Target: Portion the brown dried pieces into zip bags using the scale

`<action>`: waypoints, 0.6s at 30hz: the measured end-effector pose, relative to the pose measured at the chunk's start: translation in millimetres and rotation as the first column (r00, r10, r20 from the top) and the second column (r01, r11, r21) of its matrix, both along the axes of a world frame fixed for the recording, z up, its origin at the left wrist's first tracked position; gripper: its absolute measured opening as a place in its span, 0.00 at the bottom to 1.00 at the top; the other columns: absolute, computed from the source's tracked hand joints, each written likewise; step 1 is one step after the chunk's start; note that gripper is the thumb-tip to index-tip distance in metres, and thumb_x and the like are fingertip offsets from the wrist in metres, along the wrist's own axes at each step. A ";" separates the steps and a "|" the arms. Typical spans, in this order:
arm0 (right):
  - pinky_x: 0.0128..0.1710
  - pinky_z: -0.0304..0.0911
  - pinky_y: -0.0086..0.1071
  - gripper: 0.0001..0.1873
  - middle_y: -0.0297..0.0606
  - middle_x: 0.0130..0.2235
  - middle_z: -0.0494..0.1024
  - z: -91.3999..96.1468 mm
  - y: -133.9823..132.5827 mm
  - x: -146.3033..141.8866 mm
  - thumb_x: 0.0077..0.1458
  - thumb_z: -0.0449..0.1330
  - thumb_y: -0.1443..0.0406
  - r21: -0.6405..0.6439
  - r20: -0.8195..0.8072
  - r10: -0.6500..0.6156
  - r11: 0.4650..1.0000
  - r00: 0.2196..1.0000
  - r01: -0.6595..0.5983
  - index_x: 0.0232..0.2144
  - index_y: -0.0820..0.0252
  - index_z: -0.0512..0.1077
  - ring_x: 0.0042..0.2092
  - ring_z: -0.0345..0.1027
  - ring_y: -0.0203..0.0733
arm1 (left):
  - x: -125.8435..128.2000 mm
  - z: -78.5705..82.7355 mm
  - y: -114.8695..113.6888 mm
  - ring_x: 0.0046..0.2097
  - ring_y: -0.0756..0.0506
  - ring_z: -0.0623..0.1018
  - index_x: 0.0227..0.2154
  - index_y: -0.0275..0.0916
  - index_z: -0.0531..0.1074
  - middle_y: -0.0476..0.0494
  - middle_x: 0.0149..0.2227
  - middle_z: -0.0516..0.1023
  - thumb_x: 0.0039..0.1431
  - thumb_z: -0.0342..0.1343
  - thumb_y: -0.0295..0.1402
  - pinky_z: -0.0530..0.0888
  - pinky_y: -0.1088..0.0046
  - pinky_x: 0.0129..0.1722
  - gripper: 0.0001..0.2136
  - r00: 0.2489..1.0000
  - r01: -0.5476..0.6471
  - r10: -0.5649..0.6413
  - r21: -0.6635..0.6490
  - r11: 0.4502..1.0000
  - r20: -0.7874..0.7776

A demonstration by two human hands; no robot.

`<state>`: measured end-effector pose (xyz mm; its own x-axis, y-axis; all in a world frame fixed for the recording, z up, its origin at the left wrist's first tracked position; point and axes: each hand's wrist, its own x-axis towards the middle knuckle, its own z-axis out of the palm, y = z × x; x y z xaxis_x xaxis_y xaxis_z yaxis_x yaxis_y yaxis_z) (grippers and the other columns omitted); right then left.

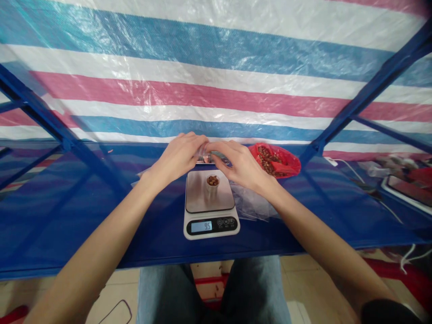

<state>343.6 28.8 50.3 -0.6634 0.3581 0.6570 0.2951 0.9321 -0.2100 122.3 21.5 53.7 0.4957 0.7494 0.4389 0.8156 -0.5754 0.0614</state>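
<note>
Sliver of clear film (203,150), or possibly a small clear bag, barely visible between left hand (177,157) and right hand (239,165), above and behind the digital kitchen scale (209,225). Left hand curled forward and down, fingers bunched toward the clear material. Right hand reaching across from the other side, fingers extended and nearly meeting those of the left. Actual grip on the film impossible to confirm; fingers and glare obscure the contact. Small shiny object with pinkish and silver patches (212,158) just beyond the fingertips, partly hidden, identity unclear.

Small pale cup (212,189) upright on the metal weighing plate, filled with brown pieces (212,181), kind undetermined at this size. Scale display reading 95; decimal point and unit too small to make out. Red plastic bag (275,160) beyond right hand, open, holding more brown pieces (268,161). Crumpled clear plastic bag (249,202) under right wrist and beside the scale, its edges hard to trace against the blue surface (67,225).

Striped tarpaulin (202,76) behind, crossed by blue metal frame bars (381,85). Jeans-clad legs (168,292) below the surface edge. Dark sleeve cuff (384,312) at right forearm, cut off by the frame edge. White cable (347,164) and red-and-white clutter (405,186) at far right, indistinct.
</note>
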 end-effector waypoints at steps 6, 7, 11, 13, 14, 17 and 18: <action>0.51 0.70 0.42 0.13 0.43 0.45 0.84 -6.1 30.0 73.6 0.66 0.54 0.69 0.001 -0.004 -0.356 0.935 0.935 0.356 0.43 0.57 0.78 0.48 0.78 0.50 | -56.0 -20.8 -0.4 0.49 0.34 0.80 0.50 0.38 0.75 0.33 0.46 0.82 0.72 0.43 0.35 0.73 0.55 0.51 0.16 0.956 -0.190 0.200 0.066 0.980 -0.215; 0.50 0.70 0.43 0.12 0.44 0.45 0.84 -10.1 40.0 92.0 0.66 0.55 0.68 -0.002 0.080 -0.437 0.899 0.896 0.439 0.43 0.58 0.79 0.47 0.78 0.51 | -65.8 -26.0 0.0 0.49 0.34 0.80 0.51 0.38 0.74 0.33 0.47 0.81 0.72 0.42 0.35 0.74 0.55 0.52 0.17 0.947 -0.218 0.229 0.071 0.973 -0.224; 0.44 0.70 0.41 0.13 0.47 0.44 0.85 -32.8 76.2 153.2 0.63 0.62 0.59 -0.067 0.343 -0.601 0.751 0.722 0.657 0.45 0.59 0.80 0.43 0.79 0.54 | -91.7 -47.0 2.0 0.52 0.33 0.79 0.52 0.36 0.75 0.31 0.50 0.80 0.72 0.42 0.36 0.75 0.56 0.51 0.18 0.936 -0.277 0.278 0.035 0.960 -0.215; 0.44 0.70 0.40 0.13 0.45 0.45 0.85 -44.8 86.6 166.5 0.62 0.63 0.58 -0.104 0.427 -0.578 0.733 0.696 0.672 0.44 0.57 0.81 0.45 0.79 0.54 | -94.1 -53.8 2.9 0.52 0.33 0.79 0.51 0.37 0.76 0.32 0.49 0.80 0.72 0.42 0.37 0.75 0.55 0.52 0.19 0.933 -0.283 0.279 0.012 0.959 -0.227; 0.45 0.70 0.39 0.11 0.45 0.46 0.85 -50.2 89.4 168.2 0.61 0.64 0.59 -0.113 0.464 -0.551 0.740 0.694 0.663 0.43 0.57 0.81 0.46 0.79 0.53 | -93.2 -55.8 3.2 0.52 0.33 0.79 0.50 0.37 0.77 0.32 0.48 0.80 0.72 0.42 0.37 0.75 0.55 0.52 0.19 0.933 -0.283 0.275 0.001 0.959 -0.233; 0.47 0.70 0.38 0.11 0.45 0.48 0.85 -62.8 91.4 160.9 0.59 0.63 0.66 -0.062 0.543 -0.509 0.769 0.668 0.637 0.45 0.58 0.80 0.48 0.79 0.52 | -87.0 -58.4 3.6 0.52 0.33 0.79 0.50 0.37 0.78 0.33 0.47 0.80 0.72 0.42 0.38 0.75 0.54 0.51 0.19 0.938 -0.271 0.257 -0.029 0.962 -0.234; 0.47 0.69 0.38 0.12 0.47 0.48 0.85 -65.6 90.8 156.8 0.59 0.62 0.69 -0.027 0.559 -0.517 0.770 0.648 0.637 0.46 0.59 0.79 0.47 0.79 0.52 | -85.0 -58.9 3.7 0.52 0.33 0.78 0.50 0.37 0.78 0.33 0.47 0.80 0.72 0.42 0.38 0.74 0.54 0.51 0.20 0.940 -0.266 0.251 -0.035 0.963 -0.233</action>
<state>500.4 119.6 -15.3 -0.4758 0.8641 0.1641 0.8727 0.4870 -0.0341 37.2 25.2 -5.2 0.3612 0.8880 0.2847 0.9325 -0.3440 -0.1099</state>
